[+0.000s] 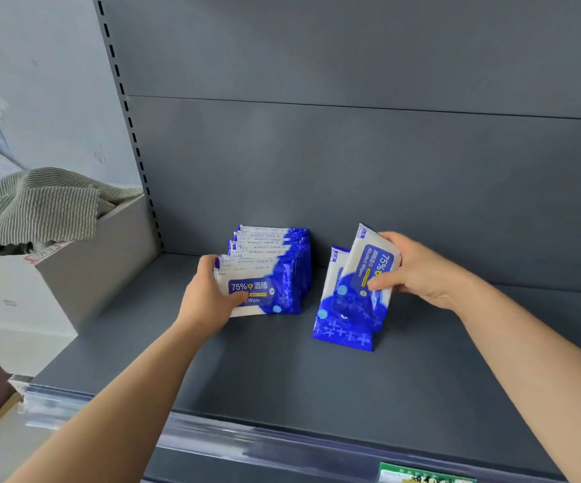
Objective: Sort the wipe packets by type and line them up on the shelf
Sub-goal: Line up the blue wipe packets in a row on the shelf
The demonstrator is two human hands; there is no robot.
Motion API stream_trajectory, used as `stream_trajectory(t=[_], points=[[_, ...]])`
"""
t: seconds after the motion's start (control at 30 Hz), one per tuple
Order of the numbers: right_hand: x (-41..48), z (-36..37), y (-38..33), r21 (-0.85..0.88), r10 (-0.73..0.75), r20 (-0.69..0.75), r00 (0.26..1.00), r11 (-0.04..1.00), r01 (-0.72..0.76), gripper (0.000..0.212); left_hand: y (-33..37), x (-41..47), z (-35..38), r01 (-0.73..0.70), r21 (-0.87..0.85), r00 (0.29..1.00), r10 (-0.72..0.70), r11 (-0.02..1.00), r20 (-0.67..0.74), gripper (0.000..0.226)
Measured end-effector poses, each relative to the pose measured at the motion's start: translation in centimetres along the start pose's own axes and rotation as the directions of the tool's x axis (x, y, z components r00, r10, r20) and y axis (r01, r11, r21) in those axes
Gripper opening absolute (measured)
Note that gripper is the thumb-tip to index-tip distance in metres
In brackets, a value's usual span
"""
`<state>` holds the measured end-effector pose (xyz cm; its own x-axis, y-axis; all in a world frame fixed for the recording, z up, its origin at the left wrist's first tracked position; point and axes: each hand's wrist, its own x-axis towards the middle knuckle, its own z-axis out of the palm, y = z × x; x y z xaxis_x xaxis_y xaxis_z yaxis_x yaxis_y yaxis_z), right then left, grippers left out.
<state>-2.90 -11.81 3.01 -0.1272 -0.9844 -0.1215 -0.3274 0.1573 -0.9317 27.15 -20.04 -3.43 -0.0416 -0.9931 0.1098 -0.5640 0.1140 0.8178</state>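
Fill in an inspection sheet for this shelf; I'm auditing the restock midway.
Surface: grey shelf, clear rail along its front edge.
Job's things: row of wipe packets on edge at left; upright packet at right, tilted packet beside it.
Clutter: nothing seen.
Hands: left hand grips the row's front packet; right hand holds the tilted packet.
Cables: nothing seen.
Surroundings: box with striped cloth at left; green label on the rail.

Grey shelf [282, 378] with blue wipe packets [282, 273]
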Motion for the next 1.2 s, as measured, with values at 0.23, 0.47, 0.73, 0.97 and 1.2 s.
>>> stream_trajectory(t=[0.23, 0.47, 0.73, 0.97, 1.2], points=[[1.4, 2.9, -0.1, 0.238, -0.013, -0.070, 0.997, 0.971, 0.029, 0.086, 0.6, 0.2, -0.8, -0.090, 0.098, 0.991, 0.099, 0.991, -0.091, 0.053], [2.8, 6.4, -1.5, 0.024, -0.059, -0.067, 0.996, 0.998, 0.061, 0.101, 2.0, 1.1, -3.0, 0.096, -0.426, 0.952, 0.042, 0.900, 0.304, 0.018], [3.6, 9.5, -3.3, -0.102, -0.085, -0.022, 0.996, 0.991, 0.083, 0.098, 1.8, 2.9, -3.1, 0.123, -0.349, 0.892, 0.051, 0.929, 0.449, 0.024], [2.8, 9.4, -2.6, -0.035, -0.010, -0.133, 0.991, 0.999, 0.006, 0.094, 0.0, 3.1, -3.0, 0.166, -0.472, 0.885, 0.080, 0.866, 0.459, 0.017], [2.0, 9.9, -1.4, -0.131, 0.010, -0.166, 0.986, 0.991, -0.032, 0.029, -0.6, 2.9, -3.0, 0.198, -0.613, 0.871, 0.149, 0.765, 0.468, 0.023]])
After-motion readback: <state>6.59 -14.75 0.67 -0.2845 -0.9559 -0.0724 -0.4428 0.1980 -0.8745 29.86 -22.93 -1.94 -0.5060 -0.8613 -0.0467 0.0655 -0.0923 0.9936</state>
